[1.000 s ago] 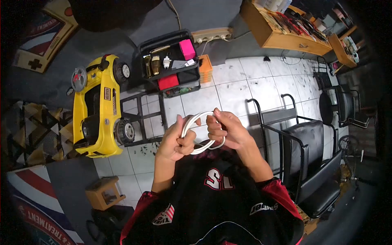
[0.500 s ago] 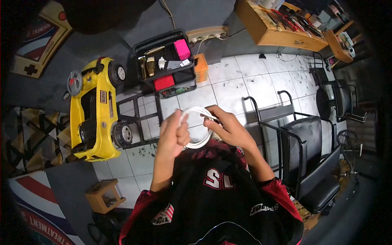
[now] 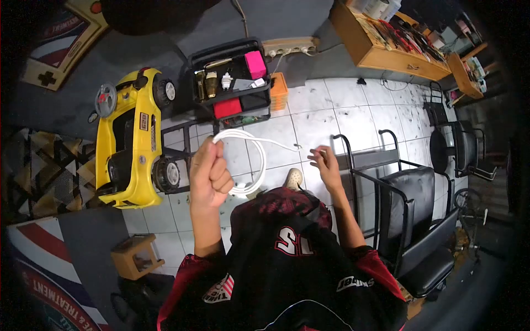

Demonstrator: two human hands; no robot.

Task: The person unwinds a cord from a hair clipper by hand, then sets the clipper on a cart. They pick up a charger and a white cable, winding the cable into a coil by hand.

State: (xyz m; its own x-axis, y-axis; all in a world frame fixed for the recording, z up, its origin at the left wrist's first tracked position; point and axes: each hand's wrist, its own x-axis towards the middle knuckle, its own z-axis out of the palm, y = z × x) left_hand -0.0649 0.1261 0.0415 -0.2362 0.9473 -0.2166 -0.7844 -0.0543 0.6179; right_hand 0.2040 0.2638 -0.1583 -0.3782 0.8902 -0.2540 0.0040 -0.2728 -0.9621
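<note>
A looped white cable (image 3: 261, 160) hangs in the air in front of me. My left hand (image 3: 210, 174) is closed around one side of the coil, thumb and fingers pinching it at the top. One free end of the cable stretches out to the right, with a small dark tip. Just right of that tip is my right hand (image 3: 327, 165), its fingers apart and slightly curled, holding nothing that I can see. Below the coil a beige shoe (image 3: 294, 179) shows on the tiled floor.
A black tool cart (image 3: 229, 83) with clippers and boxes stands ahead. To the left is a yellow ride-on toy car (image 3: 130, 138). Black salon chairs (image 3: 411, 193) stand at the right. A wooden counter (image 3: 381, 49) with tools is at the back right. Dark hair clippings dot the floor.
My right hand has let go of the coil and moved right and away. My left hand has shifted left with the cable, and one end now sticks out loose.
</note>
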